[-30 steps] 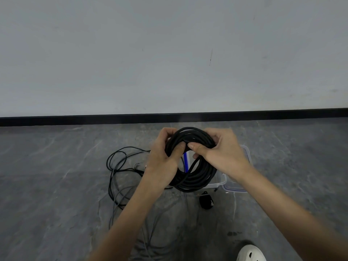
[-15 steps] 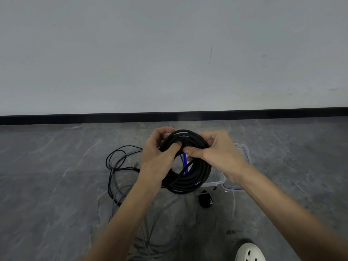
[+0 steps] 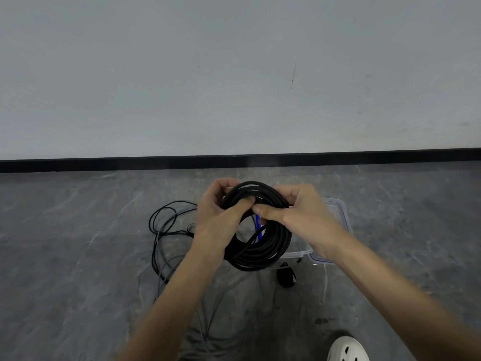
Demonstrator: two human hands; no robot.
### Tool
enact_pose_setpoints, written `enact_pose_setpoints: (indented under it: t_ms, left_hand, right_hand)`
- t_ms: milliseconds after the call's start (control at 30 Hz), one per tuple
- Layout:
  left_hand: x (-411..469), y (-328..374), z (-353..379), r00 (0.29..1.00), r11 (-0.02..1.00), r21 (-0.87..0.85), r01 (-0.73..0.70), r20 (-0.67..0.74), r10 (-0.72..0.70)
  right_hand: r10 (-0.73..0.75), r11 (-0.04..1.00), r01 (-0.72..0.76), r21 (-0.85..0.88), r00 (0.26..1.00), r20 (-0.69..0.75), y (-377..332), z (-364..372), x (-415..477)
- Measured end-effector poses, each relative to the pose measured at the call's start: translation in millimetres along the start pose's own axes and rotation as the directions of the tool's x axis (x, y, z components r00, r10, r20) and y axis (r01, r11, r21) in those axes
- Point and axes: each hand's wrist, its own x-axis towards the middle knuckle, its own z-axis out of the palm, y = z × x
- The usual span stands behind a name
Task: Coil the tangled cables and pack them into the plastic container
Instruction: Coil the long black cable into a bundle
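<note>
Shoe (image 3: 347, 349), white w/ holes, at near-right edge on grey floor (image 3: 65, 243). Farther in, loose cables (image 3: 166, 230), thin grey & black, tangled on floor left of centre; small black item (image 3: 286, 277) just right of them. Above those, black cable coil (image 3: 265, 246) held upright in mid-air btwn both hands: left hand (image 3: 218, 220) curled round coil's upper-left, thumb across strands; right hand (image 3: 299, 214) pinching top-right strands, thumb vs fingers. Behind coil, clear plastic container (image 3: 299, 252) on floor, partly hidden; blue bit (image 3: 257, 227) visible thru coil's hole. Far: black skirting (image 3: 104, 164), pale wall (image 3: 234, 74).
</note>
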Motion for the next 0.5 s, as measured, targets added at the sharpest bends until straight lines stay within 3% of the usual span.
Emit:
enact_pose_setpoints:
  t_ms: [133,233,500]
  left_hand:
    - [3,-2,-4,0.998,0.997,-0.054,0.050,-0.022,-0.051]
    - [3,-3,-3,0.999,1.000,-0.012,0.011,-0.039,-0.012]
    - [-4,-5,1,0.974,0.926,0.330,-0.183,-0.070,0.217]
  right_hand:
    - [0.026,0.999,-0.028,0.016,0.994,0.102,1,0,-1]
    - [-0.027,0.999,0.029,-0.030,0.998,0.053,1,1,-2]
    - [-0.216,0.933,0.176,-0.313,0.972,-0.098,11,12,2]
